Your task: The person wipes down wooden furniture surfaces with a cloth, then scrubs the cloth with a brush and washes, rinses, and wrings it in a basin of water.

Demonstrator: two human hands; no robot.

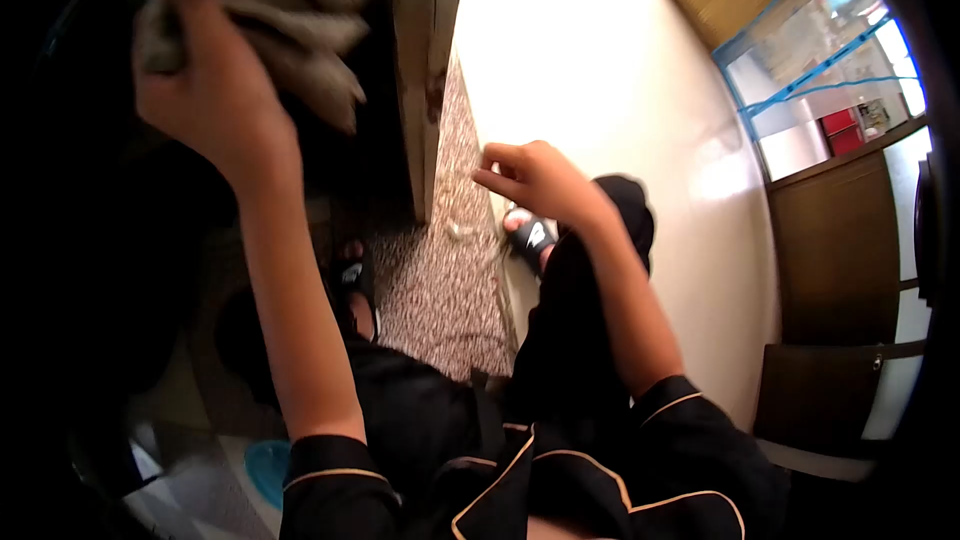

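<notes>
A: Who is pictured, and where is the cloth?

B: A person in a black short-sleeved top with gold-coloured piping (640,470) holds a crumpled grey-beige cloth (300,30) in the left hand (220,105), at upper left before a deep black shadow. The hand is closed around the fabric, folds spilling out to its right. Whether the cloth touches a surface behind it, the darkness does not tell.

A: And the right hand (530,178)?

B: Held lower, above a smooth cream-coloured floor (610,60), fingers loosely curled, a narrow gap between thumb and forefinger. Whether the palm conceals anything cannot be told.

A: What surrounds the scene?

B: A worn, upright brown wooden edge (425,70) stands between the hands, just beside the cloth. Below lies a mottled brown-and-white rug (445,290), near two black sandals with white logos (536,238). At far right stands a dark brown wooden cabinet (835,250).
</notes>
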